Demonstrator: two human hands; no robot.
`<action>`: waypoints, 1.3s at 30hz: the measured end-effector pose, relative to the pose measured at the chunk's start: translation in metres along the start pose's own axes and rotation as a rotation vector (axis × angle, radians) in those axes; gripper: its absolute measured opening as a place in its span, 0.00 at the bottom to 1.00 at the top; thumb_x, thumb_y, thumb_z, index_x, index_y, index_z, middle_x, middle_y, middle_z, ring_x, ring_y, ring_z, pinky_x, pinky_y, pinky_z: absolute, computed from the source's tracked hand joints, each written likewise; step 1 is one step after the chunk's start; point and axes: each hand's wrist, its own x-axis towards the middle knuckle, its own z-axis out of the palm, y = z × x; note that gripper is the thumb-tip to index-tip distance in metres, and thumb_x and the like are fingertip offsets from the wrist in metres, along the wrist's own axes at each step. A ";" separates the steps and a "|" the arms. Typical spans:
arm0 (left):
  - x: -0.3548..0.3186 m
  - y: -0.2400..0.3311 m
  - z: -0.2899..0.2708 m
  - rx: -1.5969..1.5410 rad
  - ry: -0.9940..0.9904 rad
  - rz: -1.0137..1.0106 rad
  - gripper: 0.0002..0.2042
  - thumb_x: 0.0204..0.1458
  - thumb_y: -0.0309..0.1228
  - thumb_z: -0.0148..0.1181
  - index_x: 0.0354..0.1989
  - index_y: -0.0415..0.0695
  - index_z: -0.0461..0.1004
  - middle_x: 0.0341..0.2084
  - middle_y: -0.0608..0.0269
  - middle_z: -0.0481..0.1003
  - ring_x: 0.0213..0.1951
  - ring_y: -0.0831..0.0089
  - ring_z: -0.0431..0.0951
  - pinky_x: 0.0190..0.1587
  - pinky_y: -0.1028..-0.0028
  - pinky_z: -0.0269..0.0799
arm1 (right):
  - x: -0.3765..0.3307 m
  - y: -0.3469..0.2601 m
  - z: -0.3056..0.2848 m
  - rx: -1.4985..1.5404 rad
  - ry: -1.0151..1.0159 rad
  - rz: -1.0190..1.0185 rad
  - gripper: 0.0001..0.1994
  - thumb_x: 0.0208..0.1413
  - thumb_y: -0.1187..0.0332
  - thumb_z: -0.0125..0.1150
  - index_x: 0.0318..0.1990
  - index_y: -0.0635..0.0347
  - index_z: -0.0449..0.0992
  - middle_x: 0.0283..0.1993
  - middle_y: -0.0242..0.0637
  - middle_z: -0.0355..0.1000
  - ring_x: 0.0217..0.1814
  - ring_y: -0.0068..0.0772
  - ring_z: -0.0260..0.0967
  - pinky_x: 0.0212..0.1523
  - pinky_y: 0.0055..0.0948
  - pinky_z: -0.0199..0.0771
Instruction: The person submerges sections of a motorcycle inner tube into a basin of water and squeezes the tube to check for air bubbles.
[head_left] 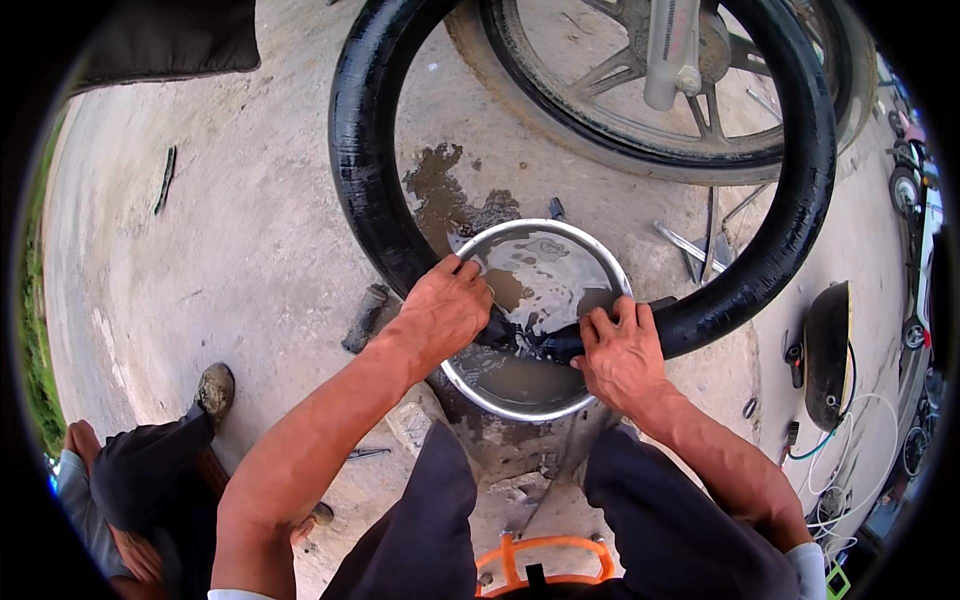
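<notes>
A wet black inner tube (363, 150), puffed up with air, stands as a large ring in front of me. Its lowest stretch dips into a round metal basin (535, 414) of murky water. My left hand (447, 303) grips the tube at the basin's left side, fingers wrapped over it. On the right side my right hand (622, 352) is closed round the tube too. Between my hands the tube lies partly under the water, where the surface ripples and glints. The undersides of both grips are hidden.
Behind the tube stands a motorcycle wheel (590, 135) with its fork leg (664, 60). Metal tools (690, 245) lie right of the basin. A black air tank (828, 360) with hoses is at the far right. Another person's leg (150, 465) is at the lower left. An orange stool (550, 545) is below me.
</notes>
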 end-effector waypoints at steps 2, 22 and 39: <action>0.000 0.000 -0.003 -0.006 -0.023 -0.001 0.18 0.55 0.42 0.70 0.49 0.43 0.82 0.45 0.68 0.82 0.56 0.68 0.76 0.63 0.68 0.66 | -0.001 0.000 -0.002 0.002 -0.015 0.014 0.28 0.51 0.51 0.74 0.53 0.65 0.83 0.50 0.36 0.74 0.57 0.46 0.63 0.58 0.44 0.64; -0.037 -0.004 -0.025 -0.199 0.161 0.038 0.28 0.49 0.43 0.74 0.57 0.41 0.81 0.47 0.66 0.82 0.56 0.68 0.76 0.65 0.68 0.67 | -0.044 -0.010 -0.033 0.089 0.062 -0.094 0.30 0.50 0.59 0.72 0.60 0.65 0.78 0.54 0.41 0.76 0.55 0.48 0.70 0.57 0.44 0.70; -0.036 0.028 -0.020 -0.398 0.366 -0.061 0.35 0.48 0.40 0.76 0.65 0.42 0.75 0.64 0.58 0.75 0.70 0.62 0.69 0.79 0.57 0.55 | -0.012 -0.022 0.002 0.138 0.053 -0.123 0.33 0.52 0.67 0.68 0.67 0.66 0.73 0.58 0.46 0.78 0.51 0.47 0.78 0.55 0.42 0.76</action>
